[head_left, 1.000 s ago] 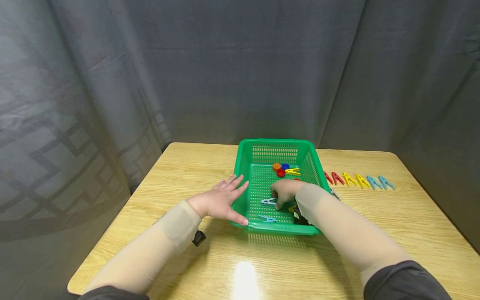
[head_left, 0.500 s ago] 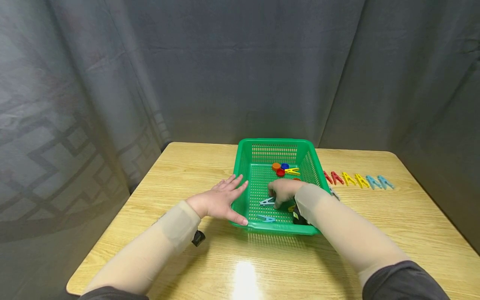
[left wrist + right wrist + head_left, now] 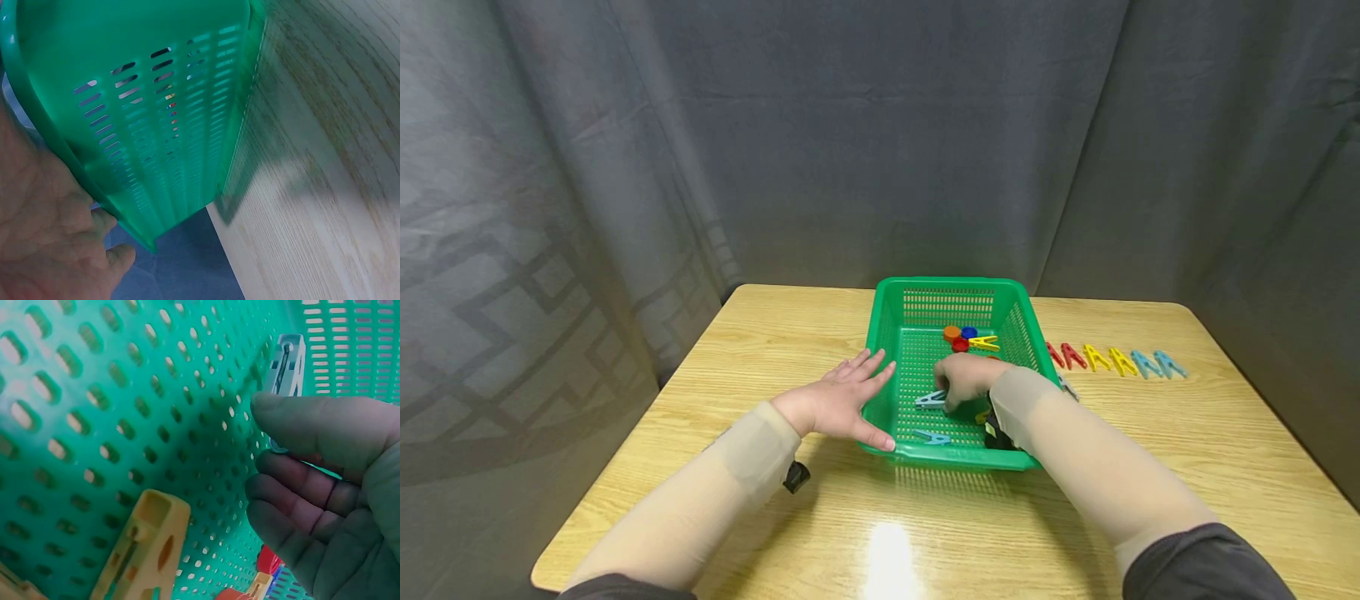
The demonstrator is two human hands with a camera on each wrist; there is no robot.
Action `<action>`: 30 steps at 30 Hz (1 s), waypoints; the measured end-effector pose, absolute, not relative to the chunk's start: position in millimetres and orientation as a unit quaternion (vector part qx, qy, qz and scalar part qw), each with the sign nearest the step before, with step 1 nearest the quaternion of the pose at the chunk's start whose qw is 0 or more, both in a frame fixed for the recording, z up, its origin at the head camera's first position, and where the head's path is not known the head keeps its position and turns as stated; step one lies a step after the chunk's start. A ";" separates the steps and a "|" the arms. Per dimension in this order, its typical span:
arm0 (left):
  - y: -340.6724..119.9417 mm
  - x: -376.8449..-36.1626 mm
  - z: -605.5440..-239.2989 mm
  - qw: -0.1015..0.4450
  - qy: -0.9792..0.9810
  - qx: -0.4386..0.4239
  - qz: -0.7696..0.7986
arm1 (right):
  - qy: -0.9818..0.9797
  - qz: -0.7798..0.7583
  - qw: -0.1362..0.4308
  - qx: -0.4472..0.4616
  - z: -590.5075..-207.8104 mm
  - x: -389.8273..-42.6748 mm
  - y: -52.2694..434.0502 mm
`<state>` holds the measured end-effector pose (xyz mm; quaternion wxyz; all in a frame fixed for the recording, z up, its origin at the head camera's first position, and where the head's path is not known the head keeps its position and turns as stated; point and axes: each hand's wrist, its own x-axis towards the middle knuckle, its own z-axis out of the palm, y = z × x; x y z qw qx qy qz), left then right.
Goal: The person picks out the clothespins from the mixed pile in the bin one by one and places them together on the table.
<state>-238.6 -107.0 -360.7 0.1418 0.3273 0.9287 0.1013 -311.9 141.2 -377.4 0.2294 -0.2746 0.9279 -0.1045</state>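
My right hand (image 3: 967, 378) is down inside the green plastic basket (image 3: 955, 456). Its thumb and fingertips pinch a pale blue clothespin (image 3: 929, 401), seen in the right wrist view as a clothespin (image 3: 290, 365) sticking out beyond the thumb, partly hidden by it. My left hand (image 3: 842, 402) lies with fingers spread over the basket's left rim, the thumb at the front corner. Another light blue clothespin (image 3: 932, 437) rests on the basket floor near the front. A yellow clothespin (image 3: 142, 544) lies close to the right hand, mostly hidden by it in the head view.
At the basket's back lie an orange bottle cap (image 3: 952, 332), a blue cap (image 3: 969, 332), a red cap (image 3: 960, 344) and a yellow clothespin (image 3: 982, 342). Right of the basket, red, yellow and light blue clothespins (image 3: 1122, 362) stand in a row on the table (image 3: 1210, 467). A grey clothespin (image 3: 1067, 387) lies beside the basket.
My right hand has shifted slightly left, and the pale blue clothespin has moved and turned a little with it. The left hand stays at the rim.
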 end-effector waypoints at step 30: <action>-106.4 -238.8 -359.2 0.150 0.930 0.320 0.103 | 0.925 -0.165 0.169 -0.297 -348.3 -313.4 151.9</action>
